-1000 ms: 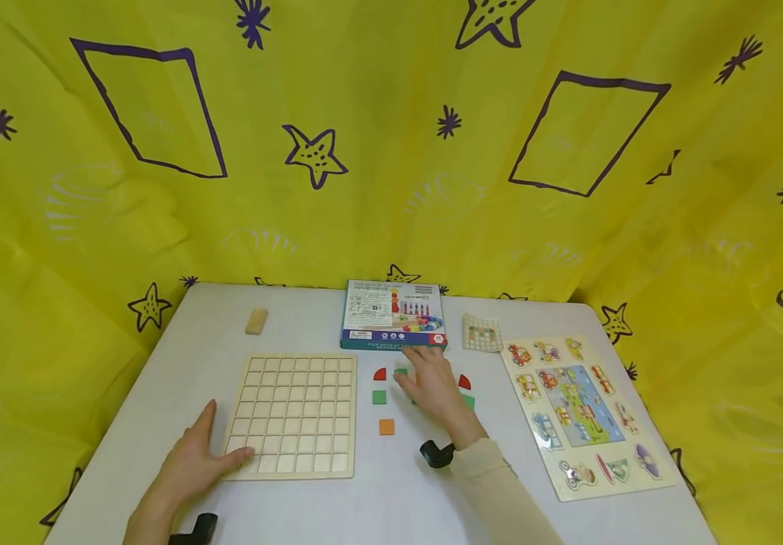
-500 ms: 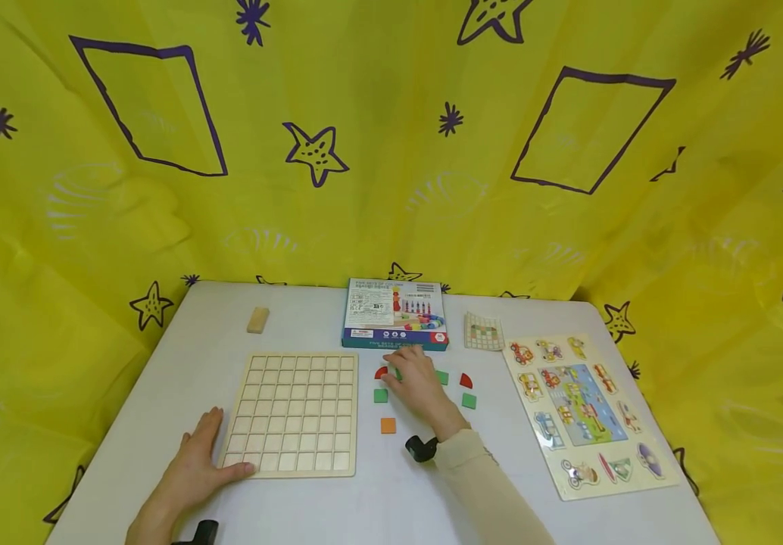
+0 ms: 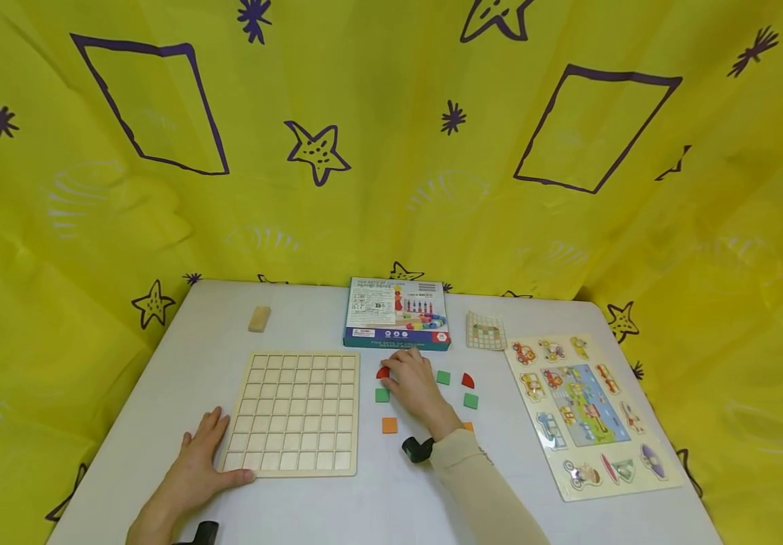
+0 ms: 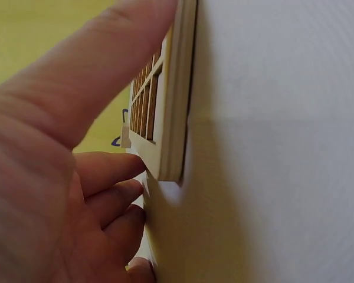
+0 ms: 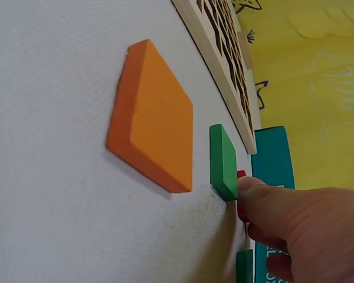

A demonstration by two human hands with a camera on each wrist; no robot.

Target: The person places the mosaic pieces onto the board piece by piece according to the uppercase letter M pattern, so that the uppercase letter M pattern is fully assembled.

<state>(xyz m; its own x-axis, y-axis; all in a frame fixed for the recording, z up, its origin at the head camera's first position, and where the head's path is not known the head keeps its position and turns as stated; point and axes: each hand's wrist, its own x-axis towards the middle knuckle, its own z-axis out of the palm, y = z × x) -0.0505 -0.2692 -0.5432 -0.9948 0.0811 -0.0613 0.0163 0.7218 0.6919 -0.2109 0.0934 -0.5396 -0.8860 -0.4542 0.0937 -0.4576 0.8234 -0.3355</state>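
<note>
The teal box [image 3: 397,314] at the far middle of the table [image 3: 160,378] bears a line of pale capitals along its near edge and small print on its lid, all too small to read; the cards and boards carry pictures only. The right hand [image 3: 416,386] lies just in front of that box, fingers curled down onto a red quarter-round tile [image 3: 382,372]; in the right wrist view the thumb [image 5: 271,206] presses against this red piece, which shows between the thumb and a green square tile [image 5: 223,160] standing just beside it, so the hand pinches the red tile. An orange square tile [image 3: 389,425] lies near, toward the person, apart from the green one. To the right of the hand lie another green tile [image 3: 442,377], a second red quarter-round [image 3: 468,380] and a third green square [image 3: 470,400], all loose with bare table between them. The left hand [image 3: 195,469] is relaxed and flat, fingers straight, its thumb [image 4: 94,71] laid over the near left corner of the wooden grid board [image 3: 296,412], the other fingertips against the board's edge. A small wooden block [image 3: 259,319] sits alone at the far left; a checkered card [image 3: 485,331] and a vehicle puzzle board [image 3: 585,412] fill the right side, the puzzle close to the table's right edge.
</note>
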